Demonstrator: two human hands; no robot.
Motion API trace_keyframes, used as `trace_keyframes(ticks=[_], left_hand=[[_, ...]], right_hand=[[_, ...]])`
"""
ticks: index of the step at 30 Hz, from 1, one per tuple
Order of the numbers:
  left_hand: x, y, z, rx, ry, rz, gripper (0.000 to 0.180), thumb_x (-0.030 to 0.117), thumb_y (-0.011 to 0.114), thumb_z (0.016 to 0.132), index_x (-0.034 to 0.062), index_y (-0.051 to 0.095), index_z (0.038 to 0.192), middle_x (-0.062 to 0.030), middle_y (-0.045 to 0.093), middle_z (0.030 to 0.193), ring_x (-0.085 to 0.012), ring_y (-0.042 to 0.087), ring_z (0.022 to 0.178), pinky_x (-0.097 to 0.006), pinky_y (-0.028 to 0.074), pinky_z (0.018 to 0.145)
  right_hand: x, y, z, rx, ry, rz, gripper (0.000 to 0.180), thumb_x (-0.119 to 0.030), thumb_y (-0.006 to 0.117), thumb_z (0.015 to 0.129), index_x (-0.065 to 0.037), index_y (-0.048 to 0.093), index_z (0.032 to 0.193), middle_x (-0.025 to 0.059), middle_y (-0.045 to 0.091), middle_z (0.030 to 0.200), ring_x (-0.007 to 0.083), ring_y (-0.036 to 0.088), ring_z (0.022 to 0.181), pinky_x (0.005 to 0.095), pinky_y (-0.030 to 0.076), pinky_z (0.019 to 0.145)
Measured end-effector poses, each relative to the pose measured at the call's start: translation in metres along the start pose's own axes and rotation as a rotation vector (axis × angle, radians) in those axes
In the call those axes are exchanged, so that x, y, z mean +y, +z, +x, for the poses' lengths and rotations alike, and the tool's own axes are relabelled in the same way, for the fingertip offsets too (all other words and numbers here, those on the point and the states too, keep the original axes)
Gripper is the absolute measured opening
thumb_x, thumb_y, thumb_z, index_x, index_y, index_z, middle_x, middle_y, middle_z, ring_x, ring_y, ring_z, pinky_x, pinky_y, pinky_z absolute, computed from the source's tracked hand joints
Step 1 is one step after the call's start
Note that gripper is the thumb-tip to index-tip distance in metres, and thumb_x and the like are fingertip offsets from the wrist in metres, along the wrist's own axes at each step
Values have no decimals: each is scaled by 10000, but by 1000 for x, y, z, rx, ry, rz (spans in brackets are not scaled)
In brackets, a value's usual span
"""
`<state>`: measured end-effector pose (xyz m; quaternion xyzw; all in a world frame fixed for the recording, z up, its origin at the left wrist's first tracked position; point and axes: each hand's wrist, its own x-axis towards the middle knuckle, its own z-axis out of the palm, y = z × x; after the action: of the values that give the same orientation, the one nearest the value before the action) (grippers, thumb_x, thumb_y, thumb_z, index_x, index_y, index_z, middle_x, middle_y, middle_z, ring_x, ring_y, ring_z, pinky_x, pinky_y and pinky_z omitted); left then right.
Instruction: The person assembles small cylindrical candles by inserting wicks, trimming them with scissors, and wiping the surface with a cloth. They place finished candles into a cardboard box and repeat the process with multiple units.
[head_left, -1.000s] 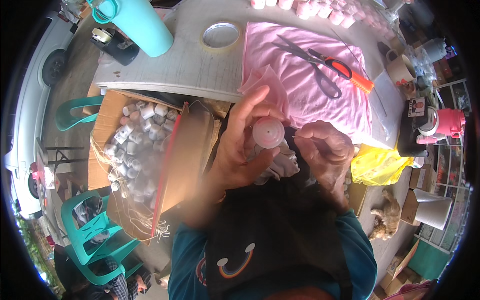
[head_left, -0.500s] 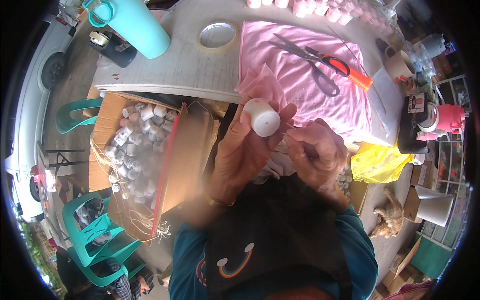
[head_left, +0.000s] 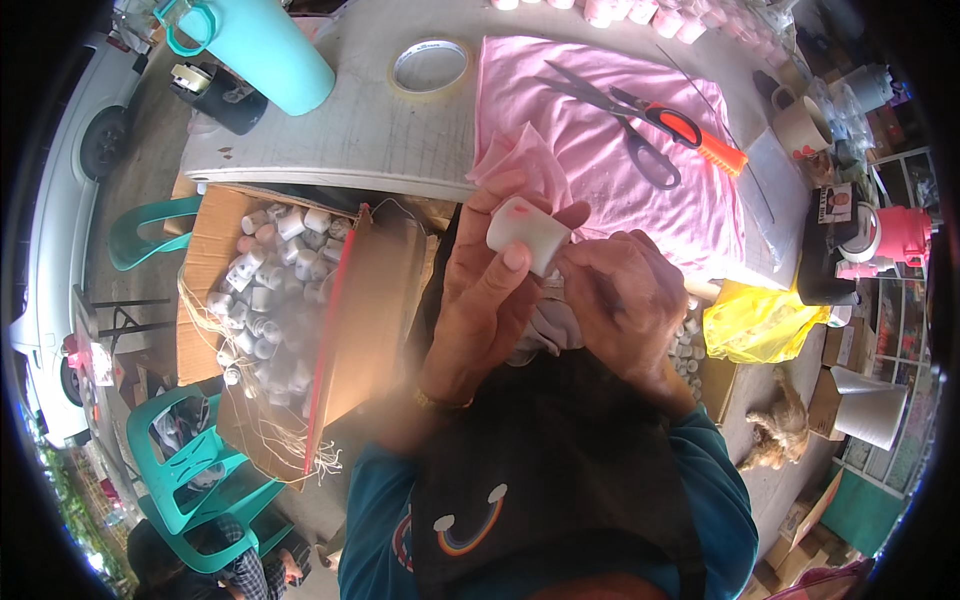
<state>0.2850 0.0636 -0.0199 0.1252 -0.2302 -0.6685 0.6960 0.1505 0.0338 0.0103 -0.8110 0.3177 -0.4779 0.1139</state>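
Observation:
My left hand (head_left: 480, 290) is wrapped around a short white candle (head_left: 530, 236) with a pink mark near its upper end, the thumb lying across its side. Close against the candle's lower right end, my right hand (head_left: 622, 295) is closed in a pinch; whatever its fingertips grip is hidden. On the table just beyond lies a pink cloth (head_left: 600, 140), its crumpled corner behind my left fingers. Black-handled scissors (head_left: 640, 140) and an orange-and-black handled tool (head_left: 690, 135) rest on that cloth.
A cardboard box (head_left: 375, 320) of similar white pieces stands left, strings hanging from it. A tape roll (head_left: 430, 66) and a turquoise bottle (head_left: 265, 55) are on the table (head_left: 350, 150). A yellow bag (head_left: 765, 322) and a cat (head_left: 778, 425) are right; a person (head_left: 235, 560) sits lower left.
The candle has tilted, so its flat end with the small hole has turned from view toward my right hand. My right fingertips have moved up against that end.

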Motion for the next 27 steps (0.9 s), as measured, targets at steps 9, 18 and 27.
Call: trace_keyframes(ticks=[9, 18, 27], left_hand=[[-1, -5, -1, -23, 79, 185, 536, 96, 639, 892, 70, 377, 1359, -98, 524, 1254, -310, 464, 1293, -386, 406, 1074], [2, -9, -1, -26, 13, 44, 496, 80, 642, 890, 55, 408, 1327, -138, 560, 1197, -307, 512, 1244, -384, 421, 1050], [0, -14, 0, -45, 56, 181, 513, 132, 659, 886, 44, 406, 1324, -160, 546, 1236, -316, 509, 1249, -412, 405, 1071]], right_hand=[[0, 1, -2, -40, 142, 52, 200, 47, 720, 711, -44, 612, 852, 79, 624, 721, 254, 605, 606, 348, 469, 580], [0, -5, 1, -168, 252, 209, 116, 16, 712, 766, -17, 631, 843, 103, 639, 736, 278, 638, 661, 343, 489, 609], [1, -6, 1, -200, 304, 242, 84, -8, 698, 810, 0, 634, 864, 121, 644, 752, 285, 649, 675, 344, 495, 614]])
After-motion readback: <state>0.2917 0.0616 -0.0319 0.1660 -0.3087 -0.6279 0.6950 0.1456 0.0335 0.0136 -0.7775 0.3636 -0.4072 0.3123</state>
